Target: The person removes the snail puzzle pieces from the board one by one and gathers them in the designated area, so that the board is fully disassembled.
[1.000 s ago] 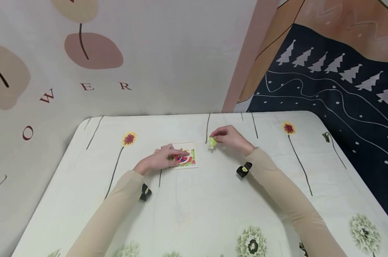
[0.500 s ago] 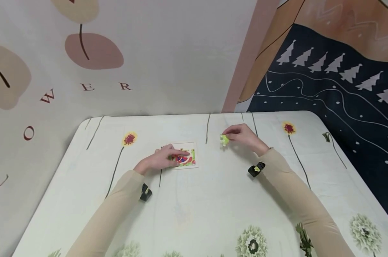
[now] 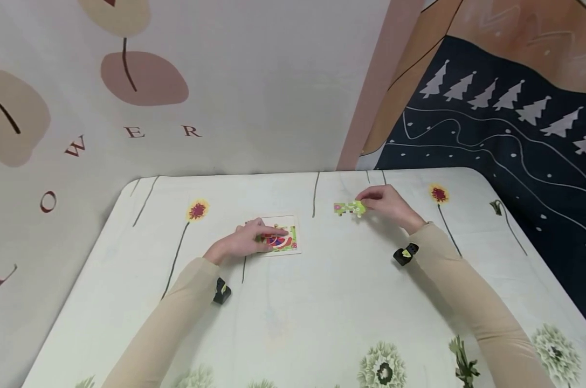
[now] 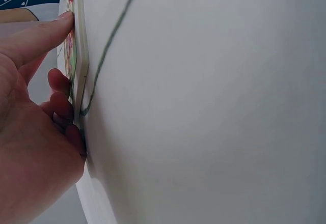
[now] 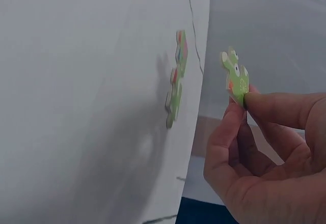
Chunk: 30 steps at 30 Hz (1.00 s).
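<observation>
My left hand [image 3: 244, 238] rests on a puzzle board [image 3: 297, 249] with a red and green picture; the index finger lies straight across it and the thumb is near its lower edge. In the left wrist view the board's edge [image 4: 80, 66] shows, with other fingers bent beside it. My right hand [image 3: 390, 206] pinches a green puzzle piece [image 5: 238, 79] with white, eye-like spots between thumb and fingers, above the table. Two more puzzle pieces lie on the cloth near it: one with a pink patch [image 5: 182, 53] and a green one [image 5: 174, 102].
A white cloth [image 3: 283, 312] with printed flowers covers the table. Behind it hangs a pale curtain [image 3: 254, 108], with a dark panel [image 3: 438, 140] of printed trees at the right. Black cameras [image 3: 222, 291] are strapped to both wrists.
My right hand has moved to the right with the green puzzle piece in its pinch. The pieces lying on the cloth now show to its left. My left hand stays on the board.
</observation>
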Each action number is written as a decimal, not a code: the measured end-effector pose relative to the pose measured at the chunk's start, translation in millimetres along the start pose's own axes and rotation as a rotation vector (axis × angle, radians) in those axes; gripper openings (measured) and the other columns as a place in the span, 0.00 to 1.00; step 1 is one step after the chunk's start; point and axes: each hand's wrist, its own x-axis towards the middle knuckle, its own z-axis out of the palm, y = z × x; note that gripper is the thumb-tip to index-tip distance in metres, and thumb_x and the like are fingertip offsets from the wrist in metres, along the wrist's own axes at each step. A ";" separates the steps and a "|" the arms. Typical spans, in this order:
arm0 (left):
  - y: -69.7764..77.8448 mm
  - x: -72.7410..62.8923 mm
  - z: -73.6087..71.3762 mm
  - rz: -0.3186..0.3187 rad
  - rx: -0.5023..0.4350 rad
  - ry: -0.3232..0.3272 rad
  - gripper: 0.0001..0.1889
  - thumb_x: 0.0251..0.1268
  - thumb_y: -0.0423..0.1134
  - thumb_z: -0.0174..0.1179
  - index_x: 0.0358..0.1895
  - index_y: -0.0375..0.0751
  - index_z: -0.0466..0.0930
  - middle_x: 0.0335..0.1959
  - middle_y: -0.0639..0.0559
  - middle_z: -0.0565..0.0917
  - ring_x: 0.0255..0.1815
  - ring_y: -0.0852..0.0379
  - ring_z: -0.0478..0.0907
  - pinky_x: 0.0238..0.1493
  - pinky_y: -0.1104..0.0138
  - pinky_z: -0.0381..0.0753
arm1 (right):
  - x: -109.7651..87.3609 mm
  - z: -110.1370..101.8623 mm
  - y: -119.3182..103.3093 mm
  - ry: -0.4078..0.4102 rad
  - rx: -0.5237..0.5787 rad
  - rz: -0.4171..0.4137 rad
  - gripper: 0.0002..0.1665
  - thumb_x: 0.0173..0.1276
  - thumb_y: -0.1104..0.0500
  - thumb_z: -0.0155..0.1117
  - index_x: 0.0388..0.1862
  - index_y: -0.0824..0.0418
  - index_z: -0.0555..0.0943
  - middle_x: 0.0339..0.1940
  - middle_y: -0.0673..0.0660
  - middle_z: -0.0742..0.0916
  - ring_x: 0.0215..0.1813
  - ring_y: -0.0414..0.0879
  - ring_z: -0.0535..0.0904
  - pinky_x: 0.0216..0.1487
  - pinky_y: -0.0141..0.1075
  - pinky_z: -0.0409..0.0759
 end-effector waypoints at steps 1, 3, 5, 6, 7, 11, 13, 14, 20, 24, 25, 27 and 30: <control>0.2 0.1 0.0 0.004 0.003 0.000 0.24 0.71 0.37 0.65 0.69 0.48 0.80 0.40 0.50 0.74 0.41 0.53 0.64 0.45 0.56 0.56 | 0.0 -2.0 1.0 0.003 -0.008 -0.001 0.15 0.79 0.65 0.57 0.57 0.72 0.83 0.58 0.69 0.85 0.52 0.52 0.79 0.50 0.32 0.75; 0.4 0.1 0.1 0.008 0.004 0.001 0.24 0.71 0.37 0.65 0.69 0.48 0.80 0.40 0.50 0.74 0.41 0.53 0.64 0.45 0.56 0.56 | 0.1 -5.6 2.4 0.006 -0.021 0.004 0.15 0.79 0.65 0.57 0.56 0.72 0.84 0.58 0.69 0.85 0.52 0.52 0.78 0.51 0.34 0.74; 0.3 0.2 0.2 0.005 0.006 0.002 0.24 0.71 0.37 0.65 0.69 0.48 0.80 0.40 0.50 0.74 0.41 0.53 0.64 0.45 0.56 0.56 | 0.1 -8.4 3.9 0.006 -0.039 0.011 0.15 0.79 0.65 0.57 0.56 0.72 0.84 0.58 0.69 0.85 0.54 0.53 0.78 0.52 0.36 0.74; 0.2 0.2 0.2 0.003 0.007 0.002 0.24 0.71 0.37 0.65 0.69 0.48 0.80 0.40 0.50 0.74 0.41 0.53 0.64 0.45 0.56 0.56 | 0.2 -9.6 4.8 0.005 -0.045 0.015 0.15 0.79 0.65 0.57 0.56 0.72 0.84 0.58 0.69 0.84 0.54 0.54 0.78 0.53 0.37 0.74; 0.3 0.2 0.2 0.002 0.008 0.003 0.24 0.71 0.37 0.65 0.69 0.48 0.80 0.41 0.50 0.74 0.41 0.53 0.65 0.45 0.56 0.56 | 0.3 -10.7 5.9 0.003 -0.053 0.018 0.15 0.79 0.65 0.57 0.56 0.72 0.84 0.59 0.69 0.84 0.54 0.54 0.78 0.53 0.38 0.74; 1.0 0.0 0.1 -0.002 0.008 0.002 0.24 0.71 0.37 0.65 0.69 0.48 0.80 0.41 0.50 0.74 0.42 0.53 0.65 0.46 0.56 0.56 | 2.2 -15.1 12.2 0.008 -0.071 0.040 0.15 0.78 0.66 0.56 0.56 0.72 0.83 0.59 0.69 0.84 0.54 0.55 0.77 0.54 0.39 0.73; 1.3 -0.2 0.0 -0.002 0.009 0.002 0.24 0.71 0.37 0.65 0.69 0.48 0.80 0.41 0.50 0.74 0.42 0.53 0.65 0.46 0.56 0.56 | 4.5 -16.4 15.4 0.013 -0.080 0.059 0.15 0.78 0.67 0.56 0.56 0.72 0.84 0.58 0.69 0.84 0.53 0.55 0.76 0.54 0.40 0.71; 1.3 -0.2 0.1 -0.003 0.009 0.002 0.24 0.71 0.37 0.65 0.69 0.48 0.80 0.41 0.50 0.74 0.42 0.53 0.65 0.46 0.56 0.56 | 5.6 -16.9 16.9 0.014 -0.085 0.068 0.15 0.78 0.67 0.56 0.56 0.72 0.84 0.58 0.69 0.84 0.53 0.55 0.76 0.54 0.41 0.71; 0.5 0.1 0.6 -0.007 0.008 0.002 0.24 0.71 0.37 0.65 0.69 0.49 0.80 0.42 0.50 0.74 0.43 0.53 0.65 0.46 0.56 0.56 | 12.5 -15.8 24.6 0.013 -0.121 0.118 0.15 0.78 0.65 0.57 0.55 0.71 0.84 0.56 0.68 0.85 0.52 0.55 0.75 0.54 0.42 0.69; 0.4 -0.1 0.7 -0.008 0.007 0.003 0.24 0.71 0.37 0.64 0.70 0.49 0.80 0.42 0.49 0.74 0.43 0.52 0.65 0.47 0.55 0.57 | 16.6 -14.0 28.0 0.020 -0.137 0.129 0.14 0.78 0.65 0.58 0.54 0.71 0.85 0.56 0.68 0.85 0.50 0.54 0.75 0.50 0.40 0.71; 0.4 -0.2 0.6 -0.009 0.006 0.002 0.24 0.71 0.37 0.64 0.70 0.49 0.80 0.42 0.49 0.74 0.43 0.52 0.65 0.47 0.55 0.57 | 17.4 -13.4 28.4 0.022 -0.141 0.129 0.14 0.78 0.65 0.58 0.54 0.71 0.85 0.56 0.68 0.85 0.50 0.54 0.75 0.49 0.40 0.71; 0.3 0.0 0.5 -0.009 0.005 0.002 0.24 0.71 0.37 0.64 0.70 0.49 0.80 0.42 0.49 0.74 0.43 0.52 0.65 0.47 0.55 0.56 | 19.0 -12.7 29.2 0.027 -0.144 0.134 0.14 0.78 0.65 0.59 0.54 0.72 0.85 0.55 0.68 0.85 0.49 0.53 0.75 0.48 0.38 0.71; 0.0 0.5 0.4 -0.006 0.006 0.003 0.24 0.71 0.36 0.65 0.70 0.49 0.80 0.42 0.50 0.74 0.43 0.52 0.65 0.47 0.55 0.57 | 20.8 -11.6 29.6 0.030 -0.143 0.149 0.14 0.77 0.65 0.59 0.54 0.72 0.85 0.54 0.68 0.85 0.46 0.51 0.75 0.45 0.37 0.71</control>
